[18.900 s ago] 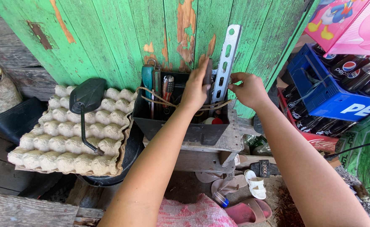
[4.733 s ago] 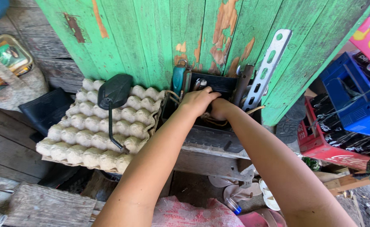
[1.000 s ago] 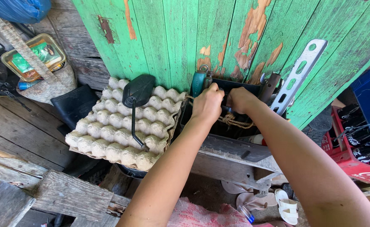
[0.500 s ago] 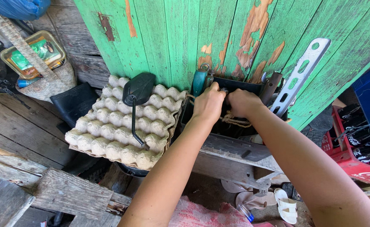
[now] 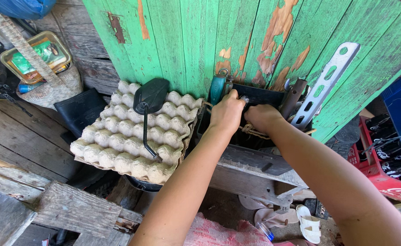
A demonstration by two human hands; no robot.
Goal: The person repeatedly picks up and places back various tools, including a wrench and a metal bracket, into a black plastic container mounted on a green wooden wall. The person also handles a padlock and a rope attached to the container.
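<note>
Both my hands reach into a black tool box (image 5: 259, 98) that stands against a green plank wall. My left hand (image 5: 226, 113) is curled at the box's left rim beside a teal-handled tool (image 5: 218, 89), its fingertips closed on something small that I cannot make out. My right hand (image 5: 262, 116) is closed inside the box over a knotted rope (image 5: 250, 131); what it grips is hidden. A perforated metal strip (image 5: 323, 87) and a rusty pipe (image 5: 293, 97) stick up from the box's right side.
A grey egg tray (image 5: 118, 141) with a black motorbike mirror (image 5: 149, 96) lying on it sits left of the box. Farther left are a woven basket holding a tin (image 5: 39, 61) and wooden planks (image 5: 68, 209). Red and blue bottle crates (image 5: 391, 150) stand at right; sandals (image 5: 307, 221) lie below.
The view has shifted slightly. Both hands stay in the black box, with only small finger movements.
</note>
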